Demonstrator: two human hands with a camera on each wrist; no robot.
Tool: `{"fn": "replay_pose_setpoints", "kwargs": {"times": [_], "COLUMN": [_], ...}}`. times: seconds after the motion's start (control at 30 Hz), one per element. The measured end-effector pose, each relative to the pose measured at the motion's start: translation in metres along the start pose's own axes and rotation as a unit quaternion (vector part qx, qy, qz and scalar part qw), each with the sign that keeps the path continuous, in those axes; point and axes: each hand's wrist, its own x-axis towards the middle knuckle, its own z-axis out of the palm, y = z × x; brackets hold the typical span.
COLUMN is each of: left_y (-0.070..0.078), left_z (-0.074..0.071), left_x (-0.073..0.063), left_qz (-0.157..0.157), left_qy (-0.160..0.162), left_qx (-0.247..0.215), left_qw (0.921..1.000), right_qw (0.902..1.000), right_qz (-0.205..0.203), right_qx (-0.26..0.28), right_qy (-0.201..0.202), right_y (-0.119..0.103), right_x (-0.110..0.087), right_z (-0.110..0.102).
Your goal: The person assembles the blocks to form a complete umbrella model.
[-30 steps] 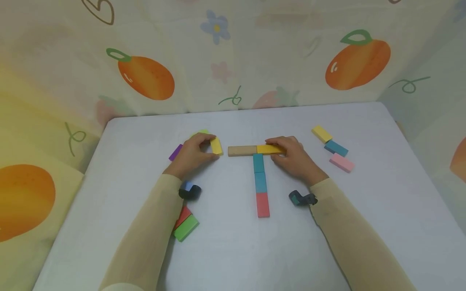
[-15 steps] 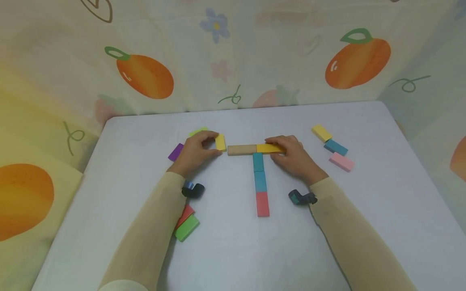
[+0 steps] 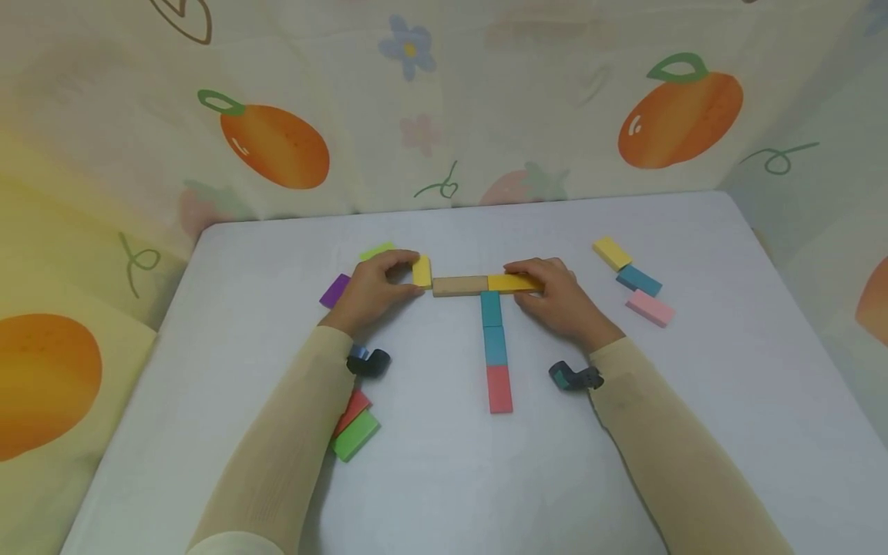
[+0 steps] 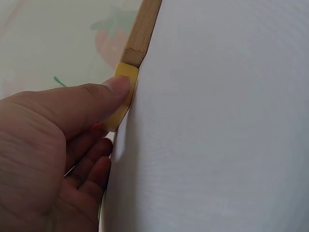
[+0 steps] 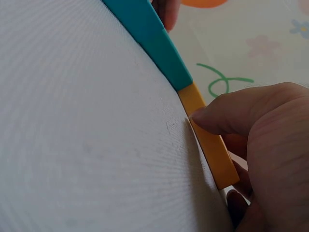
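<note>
Between thumb and fingers, my left hand (image 3: 375,289) pinches a yellow block (image 3: 422,272) set crosswise at the left end of a plain wooden block (image 3: 460,286). In the left wrist view the yellow block (image 4: 126,71) appears to meet the wooden one (image 4: 141,31). My right hand (image 3: 558,301) grips an orange-yellow block (image 3: 505,283), which lies end to end with the wooden block. From that row a column runs toward me: two teal blocks (image 3: 492,310), then a red block (image 3: 499,389). The right wrist view shows my thumb on the orange-yellow block (image 5: 212,150).
Around the left arm lie a purple block (image 3: 334,290), a lime block (image 3: 377,250), a partly hidden blue block (image 3: 358,351), a red block (image 3: 355,408) and a green block (image 3: 357,435). At right are yellow (image 3: 613,253), blue (image 3: 639,280) and pink (image 3: 650,307) blocks.
My left hand has moved right with the yellow block, bringing it up to the wooden block's left end. The right hand has stayed on the orange-yellow block.
</note>
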Motion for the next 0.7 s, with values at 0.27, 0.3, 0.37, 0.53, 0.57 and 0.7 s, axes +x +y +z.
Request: {"fn": "replay_pose_setpoints", "kwargs": {"times": [0.27, 0.3, 0.37, 0.53, 0.57, 0.7], "left_y": [0.0006, 0.0006, 0.0004, 0.0007, 0.0007, 0.0013], "left_z": [0.0008, 0.0009, 0.0013, 0.0015, 0.0014, 0.0015], "left_x": [0.0003, 0.0006, 0.0008, 0.0010, 0.0011, 0.0012], "left_qz": [-0.001, 0.000, 0.001, 0.005, 0.004, 0.001], "left_qy": [-0.002, -0.001, 0.000, -0.001, -0.001, -0.004], "left_qx": [0.003, 0.003, 0.003, 0.004, 0.005, 0.003], "left_qw": [1.0000, 1.0000, 1.0000, 1.0000, 1.0000, 1.0000], "right_qw": [1.0000, 1.0000, 1.0000, 0.9999, 0.9999, 0.9999], "right_qz": [0.007, 0.008, 0.010, 0.011, 0.012, 0.014], "right_qx": [-0.001, -0.001, -0.001, -0.001, -0.001, -0.001], "right_qy": [-0.001, 0.000, 0.000, -0.001, -0.001, -0.002], "right_y": [-0.0010, -0.0014, -0.0020, -0.0029, -0.0032, -0.0035], "right_x": [-0.0001, -0.0002, -0.0002, -0.0004, -0.0005, -0.0008], "right_z": [0.0003, 0.0003, 0.0003, 0.0004, 0.0004, 0.0002]}}
